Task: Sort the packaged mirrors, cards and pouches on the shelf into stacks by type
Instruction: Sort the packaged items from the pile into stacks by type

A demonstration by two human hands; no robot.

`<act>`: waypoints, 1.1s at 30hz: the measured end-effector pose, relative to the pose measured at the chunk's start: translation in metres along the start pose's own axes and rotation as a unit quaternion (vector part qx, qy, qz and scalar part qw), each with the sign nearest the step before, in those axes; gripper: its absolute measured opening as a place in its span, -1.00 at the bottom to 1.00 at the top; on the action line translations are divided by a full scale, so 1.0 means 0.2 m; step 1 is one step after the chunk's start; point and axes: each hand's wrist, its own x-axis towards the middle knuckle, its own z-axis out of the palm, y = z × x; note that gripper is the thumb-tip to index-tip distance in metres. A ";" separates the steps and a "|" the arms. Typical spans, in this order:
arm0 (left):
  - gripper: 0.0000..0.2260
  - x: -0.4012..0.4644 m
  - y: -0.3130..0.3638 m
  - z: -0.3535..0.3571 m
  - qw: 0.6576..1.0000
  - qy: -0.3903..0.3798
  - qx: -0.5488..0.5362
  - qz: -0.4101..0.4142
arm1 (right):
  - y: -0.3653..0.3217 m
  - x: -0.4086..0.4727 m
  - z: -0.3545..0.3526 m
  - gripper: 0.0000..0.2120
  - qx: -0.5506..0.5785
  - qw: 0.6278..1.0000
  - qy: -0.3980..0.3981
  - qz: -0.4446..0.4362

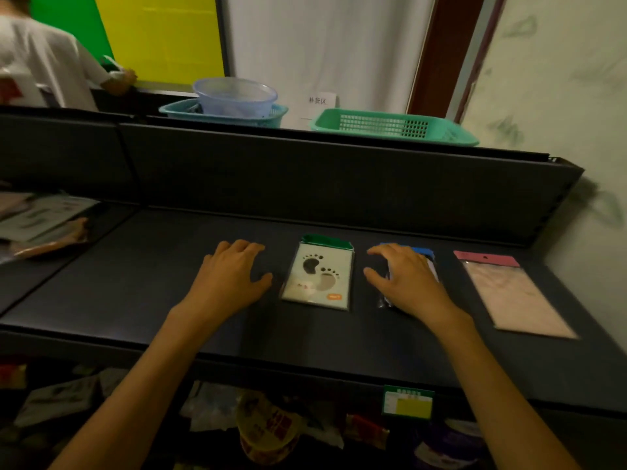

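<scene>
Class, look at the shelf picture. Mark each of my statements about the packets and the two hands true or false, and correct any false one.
1. The right hand rests on the blue-topped packet. True.
2. The footprint packet lies between the two hands. True.
3. The left hand holds the pink pouch. False: it lies on the bare shelf, holding nothing.
4. The pink pouch sits leftmost. False: rightmost.

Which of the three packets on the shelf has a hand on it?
The middle-right one, the blue-topped packet, lies under the right hand. The footprint card with the green top sits untouched between the hands, and the pink-topped pouch lies apart at far right.
</scene>
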 end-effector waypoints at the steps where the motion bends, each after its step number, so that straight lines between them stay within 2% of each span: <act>1: -0.43 -0.01 -0.05 -0.01 1.000 0.006 0.003 -0.003 | -0.05 0.01 0.01 -0.58 0.005 1.000 -0.003 -0.006; 6: -0.42 -0.11 -0.36 -0.09 0.999 0.021 0.015 -0.027 | -0.37 0.07 0.14 -0.60 0.015 0.999 -0.022 -0.039; 9: -0.42 -0.19 -0.63 -0.15 0.999 0.029 0.025 -0.037 | -0.64 0.10 0.23 -0.61 0.044 0.997 -0.025 -0.059; 20: -0.42 -0.48 -1.59 -0.37 0.998 0.014 0.019 -0.051 | -1.65 0.17 0.59 -0.60 0.034 0.993 -0.037 -0.106; 26: -0.48 -0.52 -1.97 -0.46 0.996 0.026 0.008 -0.086 | -2.03 0.32 0.76 -0.59 0.026 0.991 -0.047 -0.123; 33: -0.44 -0.41 -2.44 -0.51 0.994 0.018 0.014 -0.109 | -2.42 0.59 0.98 -0.59 0.034 0.989 -0.044 -0.134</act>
